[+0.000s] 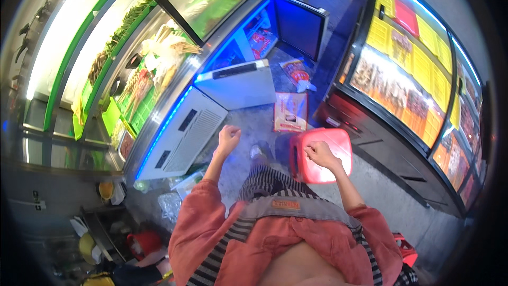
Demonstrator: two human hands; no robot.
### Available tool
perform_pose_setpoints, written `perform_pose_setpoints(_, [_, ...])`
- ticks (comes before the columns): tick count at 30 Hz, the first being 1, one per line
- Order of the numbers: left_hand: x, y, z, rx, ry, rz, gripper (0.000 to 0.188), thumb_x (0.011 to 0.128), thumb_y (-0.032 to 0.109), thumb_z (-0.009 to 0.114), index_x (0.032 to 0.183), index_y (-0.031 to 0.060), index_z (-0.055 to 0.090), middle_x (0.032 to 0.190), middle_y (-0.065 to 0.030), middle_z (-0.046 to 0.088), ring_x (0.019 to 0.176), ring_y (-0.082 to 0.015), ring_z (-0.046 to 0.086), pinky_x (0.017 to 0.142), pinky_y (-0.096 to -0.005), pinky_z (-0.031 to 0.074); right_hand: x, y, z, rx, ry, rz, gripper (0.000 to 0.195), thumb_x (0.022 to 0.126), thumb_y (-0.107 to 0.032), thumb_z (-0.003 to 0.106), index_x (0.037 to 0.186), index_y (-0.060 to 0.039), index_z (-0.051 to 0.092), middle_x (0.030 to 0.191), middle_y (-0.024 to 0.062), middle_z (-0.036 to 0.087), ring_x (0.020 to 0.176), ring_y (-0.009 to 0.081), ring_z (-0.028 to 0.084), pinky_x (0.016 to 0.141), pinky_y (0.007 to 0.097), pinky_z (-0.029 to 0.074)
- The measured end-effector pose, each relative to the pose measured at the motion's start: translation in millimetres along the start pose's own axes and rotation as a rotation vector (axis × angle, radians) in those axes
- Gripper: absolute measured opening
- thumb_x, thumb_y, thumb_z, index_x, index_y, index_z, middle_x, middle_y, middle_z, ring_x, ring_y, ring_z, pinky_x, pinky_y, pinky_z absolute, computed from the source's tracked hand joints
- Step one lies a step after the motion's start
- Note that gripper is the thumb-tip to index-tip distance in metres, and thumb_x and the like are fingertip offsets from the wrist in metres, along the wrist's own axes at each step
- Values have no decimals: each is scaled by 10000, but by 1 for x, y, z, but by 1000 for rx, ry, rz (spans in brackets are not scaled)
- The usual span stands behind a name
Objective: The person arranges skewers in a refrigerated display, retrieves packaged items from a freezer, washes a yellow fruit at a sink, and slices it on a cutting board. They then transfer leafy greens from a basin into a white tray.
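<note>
My left hand [229,140] is held above the floor with its fingers curled in. I see nothing in it, and the nearest thing is the vented lower panel [202,121] of a refrigerated display case. Over the red plastic stool [337,137] hovers my right hand [319,154], also loosely curled, with nothing visible in it. Ahead, one cabinet door [240,85] under the case stands open towards me. A second, dark-faced door [300,26] stands open beyond it. Red-and-white packages [262,41] lie inside the cabinet, lit blue.
On the floor lie a flat printed packet [291,107] and a crumpled printed bag [297,72]. Glass-fronted display case [401,83] with yellow baskets stands at right. Vegetables and skewers fill the left case's green trays [149,107]. Clear plastic wrapping [170,206] lies at lower left, near a red bucket [145,243].
</note>
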State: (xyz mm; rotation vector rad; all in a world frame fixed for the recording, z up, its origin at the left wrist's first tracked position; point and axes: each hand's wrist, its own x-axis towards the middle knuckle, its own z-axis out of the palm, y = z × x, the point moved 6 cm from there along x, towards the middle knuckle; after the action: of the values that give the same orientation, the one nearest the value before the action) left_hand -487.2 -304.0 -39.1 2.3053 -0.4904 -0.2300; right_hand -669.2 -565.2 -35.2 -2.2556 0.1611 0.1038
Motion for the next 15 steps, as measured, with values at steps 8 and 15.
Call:
perform_pose_setpoints(8, [209,1,-40,141,0,420,195,635,56,583,810,-24,554,887,-176,496,868,-325,473,776,-370,389,168,-14,12,158,127,99,284,763,-231,475,642,19,534,570,193,519,552,319,531,508,400,386])
perform_pose_setpoints(15, [356,29,-41,438,-81,599,374,593,48,601,954,-13,524,1019,-185,433,945,-337,434,789,-394,373,295,-13,-36,535,133,277,240,801,-196,474,732,23,542,576,86,546,474,139,538,353,270,408])
